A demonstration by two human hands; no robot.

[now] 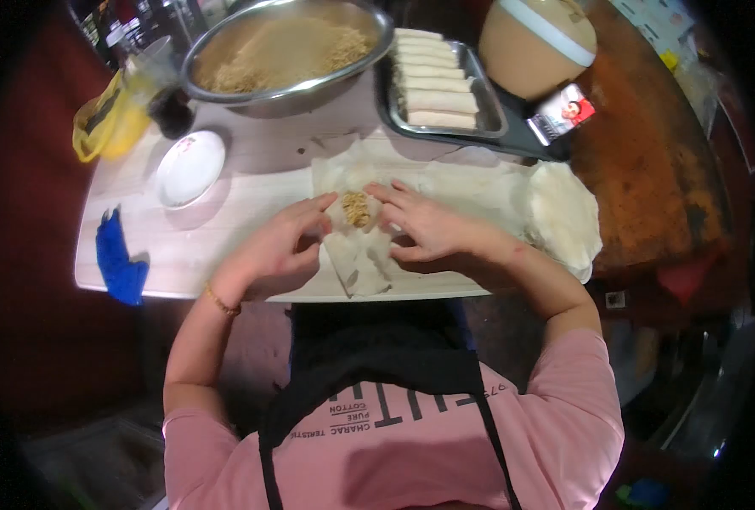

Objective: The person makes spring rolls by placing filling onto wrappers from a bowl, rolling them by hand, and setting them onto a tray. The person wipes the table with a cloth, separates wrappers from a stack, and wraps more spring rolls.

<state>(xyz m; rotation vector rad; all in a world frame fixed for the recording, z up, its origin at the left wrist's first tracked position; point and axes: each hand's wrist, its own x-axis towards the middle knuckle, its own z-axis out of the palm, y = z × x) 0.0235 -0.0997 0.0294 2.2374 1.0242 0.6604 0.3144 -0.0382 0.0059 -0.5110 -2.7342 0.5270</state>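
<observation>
A thin, pale spring roll wrapper lies on the table in front of me, one corner pointing toward me. On its middle sits a small mound of brownish shredded filling. My left hand has its fingertips on the wrapper's left side, beside the filling. From the other side, my right hand presses its fingertips on the wrapper's right edge. Both thumbs are held apart from the fingers, lower down. The sides of the wrapper look turned inward around the filling.
A large steel bowl of shredded filling stands at the back. Right of it, a metal tray holds several rolls. A stack of round wrappers lies at right, a white plate and blue cloth-like item at left.
</observation>
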